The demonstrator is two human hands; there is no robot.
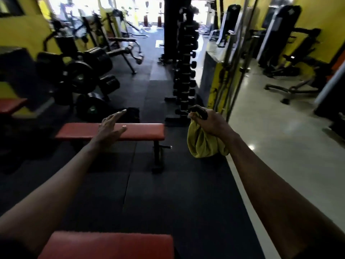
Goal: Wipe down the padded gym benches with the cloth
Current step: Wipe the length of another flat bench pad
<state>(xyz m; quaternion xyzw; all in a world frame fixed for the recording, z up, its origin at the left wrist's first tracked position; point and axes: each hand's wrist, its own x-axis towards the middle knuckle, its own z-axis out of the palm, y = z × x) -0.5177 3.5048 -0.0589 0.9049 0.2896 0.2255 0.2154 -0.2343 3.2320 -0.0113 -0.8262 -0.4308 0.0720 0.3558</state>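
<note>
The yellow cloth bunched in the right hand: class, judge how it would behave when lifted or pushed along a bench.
Probably floppy: the yellow cloth sags in folds below the right hand gripping it. Likely light, since one hand holds it up. Pushed, it would probably crumple rather than roll.

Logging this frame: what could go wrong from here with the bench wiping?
1. The right hand grips the yellow cloth bunched together with a dark object; a wad may wipe only a narrow strip, and the object might slip.
2. The middle bench has a peg sticking out from its leg, a possible snag when stepping round.
3. The red pad at the left edge could get skipped.
</note>
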